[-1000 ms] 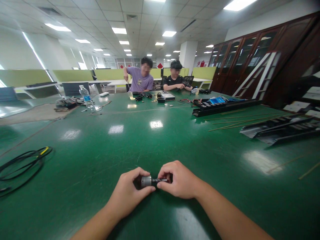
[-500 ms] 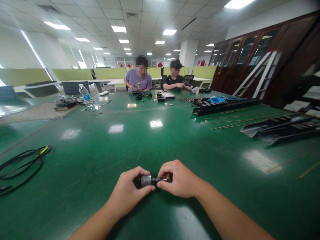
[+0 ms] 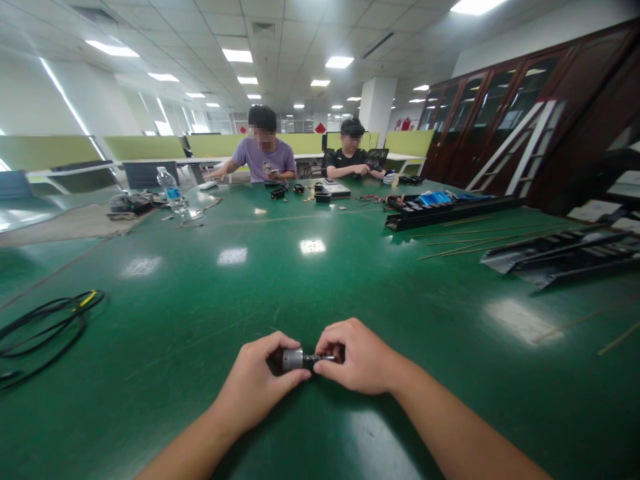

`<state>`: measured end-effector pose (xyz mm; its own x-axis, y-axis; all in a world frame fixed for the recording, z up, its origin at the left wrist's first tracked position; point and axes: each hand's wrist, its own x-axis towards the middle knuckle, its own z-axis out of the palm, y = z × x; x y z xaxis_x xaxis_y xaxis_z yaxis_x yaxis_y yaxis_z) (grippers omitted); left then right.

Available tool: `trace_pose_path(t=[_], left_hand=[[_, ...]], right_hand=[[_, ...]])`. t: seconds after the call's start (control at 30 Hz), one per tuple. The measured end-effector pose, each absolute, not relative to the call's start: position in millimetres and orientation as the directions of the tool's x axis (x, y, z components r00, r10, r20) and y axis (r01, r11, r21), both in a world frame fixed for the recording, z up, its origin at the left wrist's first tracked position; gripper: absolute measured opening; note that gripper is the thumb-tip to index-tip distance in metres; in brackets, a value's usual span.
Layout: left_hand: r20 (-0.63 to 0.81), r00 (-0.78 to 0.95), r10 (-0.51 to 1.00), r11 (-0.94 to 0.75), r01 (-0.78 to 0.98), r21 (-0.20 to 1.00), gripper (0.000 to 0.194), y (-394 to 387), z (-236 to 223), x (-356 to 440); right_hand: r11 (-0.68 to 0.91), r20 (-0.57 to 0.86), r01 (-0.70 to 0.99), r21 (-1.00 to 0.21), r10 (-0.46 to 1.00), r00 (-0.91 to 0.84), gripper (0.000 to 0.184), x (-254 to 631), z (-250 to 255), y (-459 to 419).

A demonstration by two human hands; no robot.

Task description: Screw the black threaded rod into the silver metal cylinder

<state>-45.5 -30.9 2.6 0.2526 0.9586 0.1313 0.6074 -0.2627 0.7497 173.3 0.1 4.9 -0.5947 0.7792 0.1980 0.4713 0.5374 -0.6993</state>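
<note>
My left hand (image 3: 257,377) is closed around a short grey metal cylinder (image 3: 293,360), thumb below and fingers above, with a small hole showing in its side. From the cylinder's right end a thin, dark, ridged shaft (image 3: 311,359) sticks out, ending in a shiny tip. My right hand (image 3: 357,357) pinches that tip between thumb and curled fingers. Both hands are low over the green table (image 3: 225,287), and the part lies level between them. The fingers hide some of the cylinder and the shaft's far end.
A coiled black cable (image 3: 50,327) lies at left. Metal channels (image 3: 565,260) and thin rods (image 3: 475,248) lie at right, near a ladder (image 3: 525,147). A water bottle (image 3: 170,185) stands at the back left. Two people sit opposite, behind small black parts (image 3: 323,198).
The person in purple has leaned left and stretched an arm toward the white item on the table. My hands and the metal part have barely moved.
</note>
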Motion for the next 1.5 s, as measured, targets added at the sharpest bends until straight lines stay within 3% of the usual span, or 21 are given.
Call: trace_pose_path(t=[1.5], left_hand=[[0.145, 0.22, 0.965, -0.252, 0.605, 0.756, 0.025, -31.2, 3.4, -44.2]], right_hand=[[0.554, 0.236, 0.48, -0.68, 0.785, -0.573, 0.006, 178.7, 9.1, 0.7]])
